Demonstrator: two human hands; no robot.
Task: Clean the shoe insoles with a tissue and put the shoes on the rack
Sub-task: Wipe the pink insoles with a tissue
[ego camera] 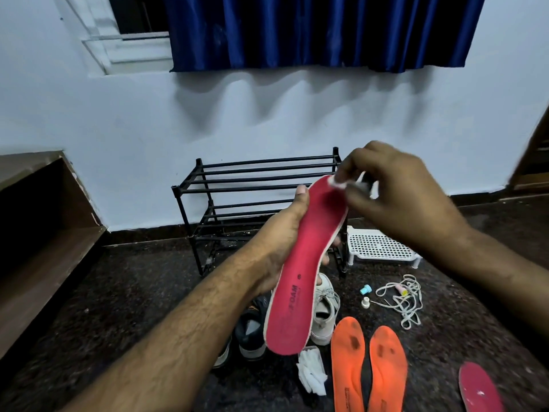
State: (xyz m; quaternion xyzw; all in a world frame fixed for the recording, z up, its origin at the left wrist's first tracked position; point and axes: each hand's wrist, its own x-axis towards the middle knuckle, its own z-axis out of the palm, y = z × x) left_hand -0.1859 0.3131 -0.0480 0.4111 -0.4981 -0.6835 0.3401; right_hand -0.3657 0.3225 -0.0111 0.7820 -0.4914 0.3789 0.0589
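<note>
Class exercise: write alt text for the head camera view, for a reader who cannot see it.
A person's left hand holds up a pink insole while the right hand wipes its toe end with a tissue. Behind stands a black shoe rack; on the floor lie two orange insoles, shoes and another pink insole.

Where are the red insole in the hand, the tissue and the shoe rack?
red insole (pixel 300 281): head view, middle of its red face.
tissue (pixel 337 182): head view, white wad at the fingertips.
shoe rack (pixel 237 179): head view, top bars.

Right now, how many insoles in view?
4: one red insole held in the left hand, two orange insoles on the floor, another red bottom right. More may be hidden.
</note>
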